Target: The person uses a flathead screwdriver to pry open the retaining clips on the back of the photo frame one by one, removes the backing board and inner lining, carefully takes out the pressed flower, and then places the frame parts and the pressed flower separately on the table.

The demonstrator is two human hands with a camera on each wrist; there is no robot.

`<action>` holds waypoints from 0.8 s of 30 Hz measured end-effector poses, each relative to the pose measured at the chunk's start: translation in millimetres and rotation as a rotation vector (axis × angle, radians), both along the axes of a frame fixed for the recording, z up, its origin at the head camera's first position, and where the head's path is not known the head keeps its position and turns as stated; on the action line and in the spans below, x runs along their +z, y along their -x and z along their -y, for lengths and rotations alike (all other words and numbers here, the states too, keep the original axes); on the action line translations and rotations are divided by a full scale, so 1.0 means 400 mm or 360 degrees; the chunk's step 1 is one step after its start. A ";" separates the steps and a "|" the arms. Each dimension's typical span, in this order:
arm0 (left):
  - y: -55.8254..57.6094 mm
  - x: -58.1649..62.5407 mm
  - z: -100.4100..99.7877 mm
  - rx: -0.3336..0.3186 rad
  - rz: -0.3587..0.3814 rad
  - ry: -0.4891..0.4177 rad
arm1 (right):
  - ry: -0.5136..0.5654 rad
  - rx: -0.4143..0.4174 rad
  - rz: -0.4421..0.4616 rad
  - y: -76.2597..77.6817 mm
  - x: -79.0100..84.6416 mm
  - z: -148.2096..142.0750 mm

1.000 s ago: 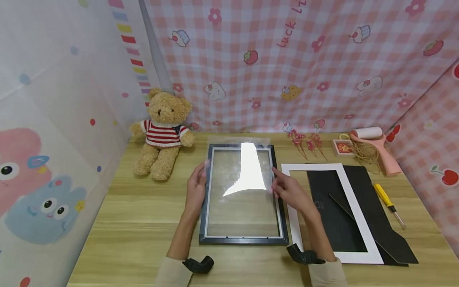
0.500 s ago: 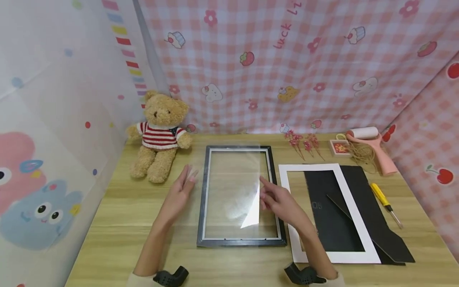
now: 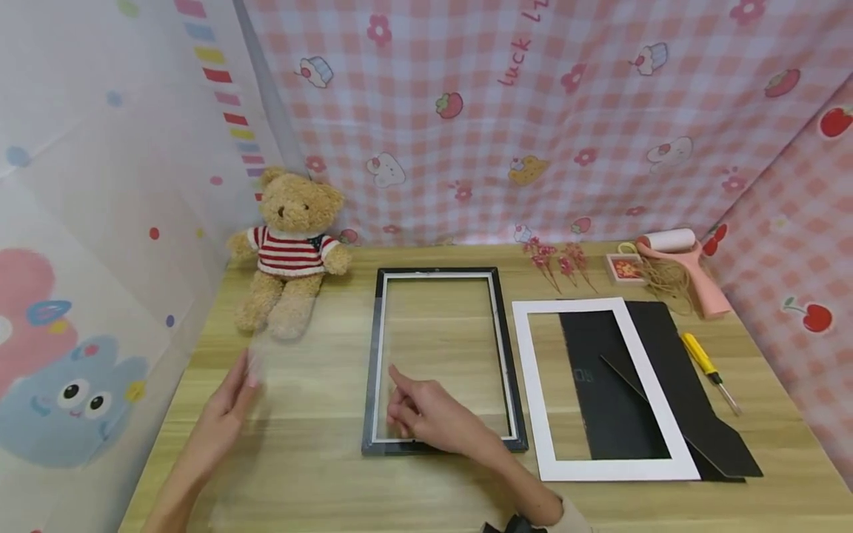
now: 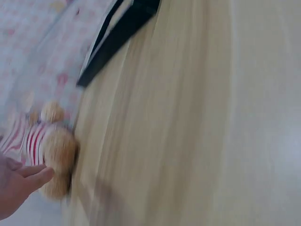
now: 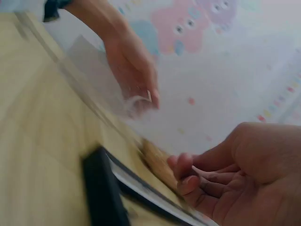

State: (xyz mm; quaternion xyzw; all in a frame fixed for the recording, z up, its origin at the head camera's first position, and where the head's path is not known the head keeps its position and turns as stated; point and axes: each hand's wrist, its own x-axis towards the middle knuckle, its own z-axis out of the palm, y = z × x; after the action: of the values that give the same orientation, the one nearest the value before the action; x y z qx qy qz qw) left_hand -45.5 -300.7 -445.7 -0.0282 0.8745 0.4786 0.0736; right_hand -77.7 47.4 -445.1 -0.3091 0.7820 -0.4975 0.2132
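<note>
A clear, see-through sheet [image 3: 313, 363] spans the space between my two hands, left of the picture frame. My left hand [image 3: 223, 407] holds its left edge between thumb and fingers, below the teddy bear [image 3: 293, 229]. At the opposite edge, the thumb and curled fingers of my right hand [image 3: 436, 418] pinch the sheet. That hand is over the lower part of the black picture frame [image 3: 512, 385], which lies flat with a pale inner border. In the right wrist view the sheet is faint and blurred, with the left hand [image 5: 134, 70] beyond it.
A white mat [image 3: 620, 470] overlaps a black backing board [image 3: 666, 370] right of the frame. A yellow-handled screwdriver [image 3: 700, 355] lies farther right. Dried pink flowers [image 3: 543, 255], a small box [image 3: 625, 269], twine [image 3: 666, 280] and a pink lint roller [image 3: 706, 285] sit at the back.
Both hands have moved left with the clear sheet, carrying it off most of the picture frame. The view has shifted slightly; the bear, mat and other things lie as before.
</note>
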 end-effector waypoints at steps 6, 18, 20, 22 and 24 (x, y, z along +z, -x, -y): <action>-0.064 -0.054 0.120 0.0001 -0.0004 0.0179 | 0.0028 0.0089 0.0034 -0.042 -0.013 0.101; -0.136 -0.139 0.258 0.0022 0.0331 0.0294 | 0.0021 0.0213 0.0250 -0.067 -0.057 0.207; -0.134 -0.124 0.251 0.0012 0.0423 0.0264 | -0.0040 0.0232 0.0180 -0.061 -0.078 0.220; -0.133 -0.120 0.248 -0.0004 0.0396 0.0245 | -0.0095 0.0246 0.0114 -0.055 -0.086 0.228; -0.130 -0.121 0.248 -0.0014 0.0377 0.0236 | -0.0131 0.0240 0.0075 -0.049 -0.096 0.239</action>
State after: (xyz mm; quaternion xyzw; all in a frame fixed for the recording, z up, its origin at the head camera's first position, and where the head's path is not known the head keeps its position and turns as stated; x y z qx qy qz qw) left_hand 6.4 -399.7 -494.0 -0.0860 0.8927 0.4057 0.1763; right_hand -58.2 -48.1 -483.7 -0.3464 0.7709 -0.4546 0.2810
